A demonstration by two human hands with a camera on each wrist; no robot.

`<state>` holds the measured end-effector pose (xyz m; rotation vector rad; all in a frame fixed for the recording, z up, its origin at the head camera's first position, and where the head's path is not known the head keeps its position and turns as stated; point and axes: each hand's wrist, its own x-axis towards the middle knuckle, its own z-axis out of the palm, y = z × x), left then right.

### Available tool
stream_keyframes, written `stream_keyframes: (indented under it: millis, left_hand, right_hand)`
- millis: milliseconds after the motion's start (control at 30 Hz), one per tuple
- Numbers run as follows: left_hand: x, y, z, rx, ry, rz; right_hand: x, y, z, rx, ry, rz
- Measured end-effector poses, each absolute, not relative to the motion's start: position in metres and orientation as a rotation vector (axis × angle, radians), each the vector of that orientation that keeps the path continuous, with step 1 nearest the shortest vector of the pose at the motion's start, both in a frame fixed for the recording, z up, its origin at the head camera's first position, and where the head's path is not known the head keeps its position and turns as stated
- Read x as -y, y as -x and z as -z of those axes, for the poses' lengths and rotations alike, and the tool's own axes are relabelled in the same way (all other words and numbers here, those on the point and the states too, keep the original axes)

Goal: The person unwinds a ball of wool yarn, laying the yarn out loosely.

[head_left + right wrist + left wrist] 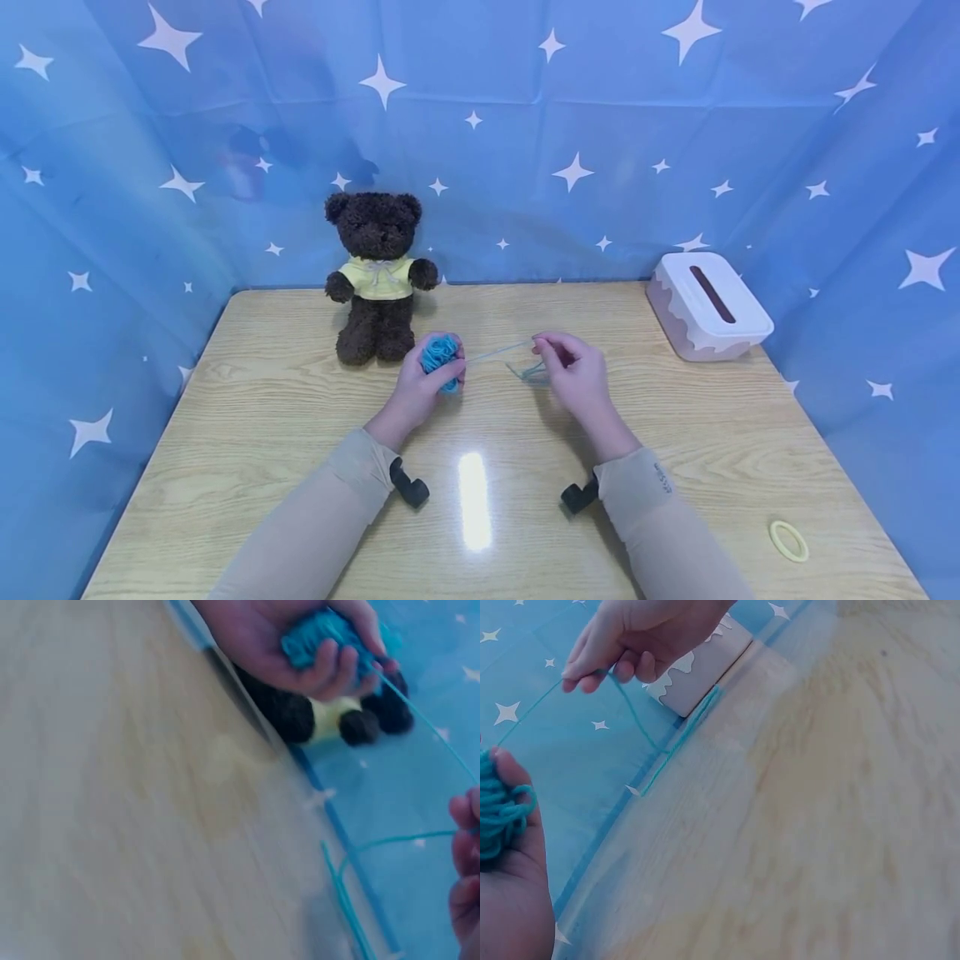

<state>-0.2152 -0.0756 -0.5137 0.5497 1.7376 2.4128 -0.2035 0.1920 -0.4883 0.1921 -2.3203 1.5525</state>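
Note:
A bundle of teal yarn (437, 353) sits in my left hand (418, 385), which grips it with fingers and thumb curled round. From the bundle a taut strand (498, 352) runs across to my right hand (577, 371), whose thumb and fingertips pinch it. Past that pinch, a loose looped tail of yarn (681, 741) hangs below the right hand. The right wrist view shows the yarn bundle (328, 641) in the left palm, with the strand leaving beside the thumb. Both hands are above the middle of the table.
On the wooden table (300, 467), a dark brown teddy bear (378, 279) in a yellow top stands behind the left hand. A white and pinkish tissue box (708, 307) is at the back right. Near the front right lies a pale yellow ring (788, 542). Blue star-patterned curtains (480, 167) surround the table.

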Motion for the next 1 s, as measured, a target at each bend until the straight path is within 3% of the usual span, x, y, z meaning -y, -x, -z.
stream_keyframes:
  millis: [633,1000]
  left_hand:
    - [0.077,0.217,0.515,-1.759,-0.562,-2.447]
    - [0.077,0.216,0.514,-1.755,-0.484,-2.521]
  right_hand:
    - [-0.27,0.22,0.507,2.431,0.241,-1.136]
    - [-0.306,0.211,0.512,2.759,0.279,-0.863]
